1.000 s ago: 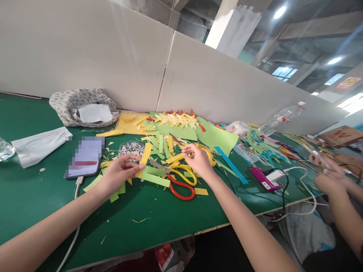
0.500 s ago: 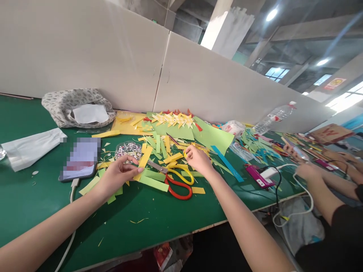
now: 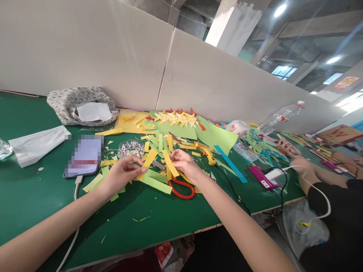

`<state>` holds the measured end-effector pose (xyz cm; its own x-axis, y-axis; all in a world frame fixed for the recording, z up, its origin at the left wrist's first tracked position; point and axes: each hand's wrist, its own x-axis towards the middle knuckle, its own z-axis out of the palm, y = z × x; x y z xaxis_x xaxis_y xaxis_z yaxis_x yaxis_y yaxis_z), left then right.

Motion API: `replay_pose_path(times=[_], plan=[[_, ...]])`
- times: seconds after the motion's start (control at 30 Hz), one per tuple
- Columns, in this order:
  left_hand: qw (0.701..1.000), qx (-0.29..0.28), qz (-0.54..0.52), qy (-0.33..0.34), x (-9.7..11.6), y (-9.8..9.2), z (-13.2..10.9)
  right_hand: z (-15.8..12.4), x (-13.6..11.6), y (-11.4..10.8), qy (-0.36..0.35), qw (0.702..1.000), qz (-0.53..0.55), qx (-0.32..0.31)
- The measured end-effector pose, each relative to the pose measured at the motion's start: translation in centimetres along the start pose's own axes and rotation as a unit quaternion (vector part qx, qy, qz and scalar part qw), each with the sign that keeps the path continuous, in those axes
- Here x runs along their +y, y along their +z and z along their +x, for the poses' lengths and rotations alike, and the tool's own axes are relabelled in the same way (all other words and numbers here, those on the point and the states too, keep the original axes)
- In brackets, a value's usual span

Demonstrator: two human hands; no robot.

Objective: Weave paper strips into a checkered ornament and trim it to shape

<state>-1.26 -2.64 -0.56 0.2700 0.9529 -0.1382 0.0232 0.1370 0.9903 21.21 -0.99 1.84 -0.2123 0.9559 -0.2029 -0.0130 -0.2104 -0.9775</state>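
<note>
My left hand (image 3: 120, 175) pinches a yellow paper strip (image 3: 148, 161) over the green table (image 3: 34, 196). My right hand (image 3: 185, 165) holds a second yellow paper strip (image 3: 171, 164), brought close beside the first. Under both hands lies a litter of green and yellow strips (image 3: 156, 184). Red-handled scissors (image 3: 179, 187) lie partly beneath my right wrist. A clear box of beads (image 3: 131, 148) sits just beyond my left fingers.
A phone (image 3: 84, 155) on a white cable lies left of my hands. A patterned cloth bag (image 3: 82, 105) rests against the white partition. Folded paper stars (image 3: 176, 119) on green sheets, a yellow glue gun (image 3: 205, 152) and a plastic bottle (image 3: 279, 116) lie beyond. Another person's hands (image 3: 297, 162) work at the right.
My right hand has come back from the pile toward my left hand, carrying a yellow strip. My left hand has stayed where it was with its strip.
</note>
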Motion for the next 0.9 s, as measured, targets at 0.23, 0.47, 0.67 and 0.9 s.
replay_pose_path(times=[0.23,0.47,0.67,0.9], plan=[[1.000,-0.004,-0.011,-0.004,0.2,0.0,-0.1,0.2,-0.7,-2.4,-0.111,0.923,-0.341,0.138],[0.998,-0.048,0.012,0.025,0.1,0.4,-0.2,0.3,-0.6,-4.6,-0.212,0.681,-0.659,0.239],[0.992,-0.113,0.040,0.038,-0.4,0.8,-0.4,1.7,0.4,-0.4,-0.283,0.720,-0.628,0.082],[0.991,-0.124,0.037,0.040,-0.5,0.9,-0.3,7.8,-0.1,0.3,-0.145,0.765,-0.604,0.171]])
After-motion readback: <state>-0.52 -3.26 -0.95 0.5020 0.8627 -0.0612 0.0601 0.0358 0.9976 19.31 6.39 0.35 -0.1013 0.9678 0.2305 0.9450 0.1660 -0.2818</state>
